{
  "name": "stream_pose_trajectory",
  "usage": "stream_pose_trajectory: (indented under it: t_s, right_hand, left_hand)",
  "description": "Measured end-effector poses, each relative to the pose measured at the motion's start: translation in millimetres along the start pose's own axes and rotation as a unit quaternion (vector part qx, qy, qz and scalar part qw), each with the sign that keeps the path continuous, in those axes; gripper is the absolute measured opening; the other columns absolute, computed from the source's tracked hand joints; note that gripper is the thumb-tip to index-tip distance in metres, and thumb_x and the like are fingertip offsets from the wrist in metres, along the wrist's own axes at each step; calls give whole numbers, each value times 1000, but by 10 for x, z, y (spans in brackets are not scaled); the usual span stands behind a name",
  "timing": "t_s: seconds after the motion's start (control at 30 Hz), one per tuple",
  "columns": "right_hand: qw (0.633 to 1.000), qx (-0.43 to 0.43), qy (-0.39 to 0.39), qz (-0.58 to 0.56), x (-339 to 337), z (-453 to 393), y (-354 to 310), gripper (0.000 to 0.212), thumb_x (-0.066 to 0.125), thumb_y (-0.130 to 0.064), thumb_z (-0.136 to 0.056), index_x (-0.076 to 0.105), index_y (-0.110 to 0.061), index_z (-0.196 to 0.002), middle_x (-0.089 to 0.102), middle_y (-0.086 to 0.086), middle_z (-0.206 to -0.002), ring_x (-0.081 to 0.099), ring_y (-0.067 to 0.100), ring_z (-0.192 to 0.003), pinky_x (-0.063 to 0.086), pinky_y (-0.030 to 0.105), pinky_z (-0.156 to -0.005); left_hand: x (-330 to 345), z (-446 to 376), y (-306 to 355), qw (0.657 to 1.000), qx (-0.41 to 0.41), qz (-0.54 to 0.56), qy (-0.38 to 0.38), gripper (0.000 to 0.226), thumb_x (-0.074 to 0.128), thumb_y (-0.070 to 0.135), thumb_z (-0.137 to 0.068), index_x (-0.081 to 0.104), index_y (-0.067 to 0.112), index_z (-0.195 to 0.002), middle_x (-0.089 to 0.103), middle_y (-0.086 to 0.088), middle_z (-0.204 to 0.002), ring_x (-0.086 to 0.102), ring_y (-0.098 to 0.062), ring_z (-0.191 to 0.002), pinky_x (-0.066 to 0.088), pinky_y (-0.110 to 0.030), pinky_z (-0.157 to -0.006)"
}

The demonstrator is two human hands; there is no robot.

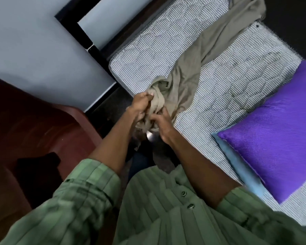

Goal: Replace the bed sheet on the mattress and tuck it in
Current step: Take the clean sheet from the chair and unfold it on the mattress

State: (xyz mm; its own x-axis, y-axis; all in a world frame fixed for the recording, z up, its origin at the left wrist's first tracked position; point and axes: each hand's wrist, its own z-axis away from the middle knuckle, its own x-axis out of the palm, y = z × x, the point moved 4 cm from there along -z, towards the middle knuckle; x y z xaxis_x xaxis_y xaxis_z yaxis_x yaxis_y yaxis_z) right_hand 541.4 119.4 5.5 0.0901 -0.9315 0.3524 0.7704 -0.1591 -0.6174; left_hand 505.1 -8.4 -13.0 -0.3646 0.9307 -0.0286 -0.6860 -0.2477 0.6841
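Observation:
A striped, quilted mattress (228,82) lies bare across the upper right of the head view. An olive-grey bed sheet (201,55) stretches in a crumpled band from the far end of the mattress to its near edge. The sheet's near end is bunched in front of me. My left hand (140,106) grips that bunch from the left, fingers curled into the cloth. Just below and to the right, my right hand (161,124) pinches the same bunch. Both hands sit over the mattress's near edge.
A purple pillow (276,131) lies on a pale blue pillow (240,167) on the right of the mattress. A dark red-brown piece of furniture (30,128) stands at my left. A dark bed frame (88,39) runs along the pale wall (34,41).

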Motion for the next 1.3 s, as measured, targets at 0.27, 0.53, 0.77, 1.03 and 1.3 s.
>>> stream_pose_trajectory:
  t_s: [0.27,0.53,0.77,1.03,1.3]
  right_hand:
    - [991,-35,130,15,-48,86,-191,25,46,-1,-100,69,-9,-93,71,12,-85,66,18,-62,55,28,-52]
    - [982,-14,175,-71,-35,226,-324,22,52,0,-98,67,3,-114,68,16,-101,65,26,-83,54,32,-62]
    - [968,-53,174,-172,122,378,-432,30,46,4,-101,61,5,-127,76,14,-90,73,19,-73,60,26,-61]
    - [987,-53,79,-128,612,561,-111,29,55,-20,-99,70,-6,-119,72,11,-98,66,23,-86,56,32,-70]
    - [982,-145,118,36,678,511,-24,8,70,-6,-92,75,-4,-98,76,15,-96,70,19,-81,57,32,-75]
  left_hand:
    - [-286,561,146,996,42,52,-65,27,66,9,-98,65,11,-125,76,-6,-108,72,-9,-84,57,-18,-69]
    - [-609,735,-78,845,311,-435,-7,43,84,46,-67,66,28,-101,68,14,-93,65,-9,-88,52,-33,-88]
    - [-662,787,293,980,160,-106,-48,23,53,27,-96,64,16,-79,66,-11,-75,63,-18,-62,52,-33,-62]
    - [-634,986,480,964,-32,221,-142,44,27,27,-112,65,6,-104,74,-8,-74,71,-16,-58,54,-23,-46]
    - [-781,862,359,940,-77,301,-140,39,33,27,-110,65,6,-101,73,-9,-73,68,-18,-55,56,-24,-47]
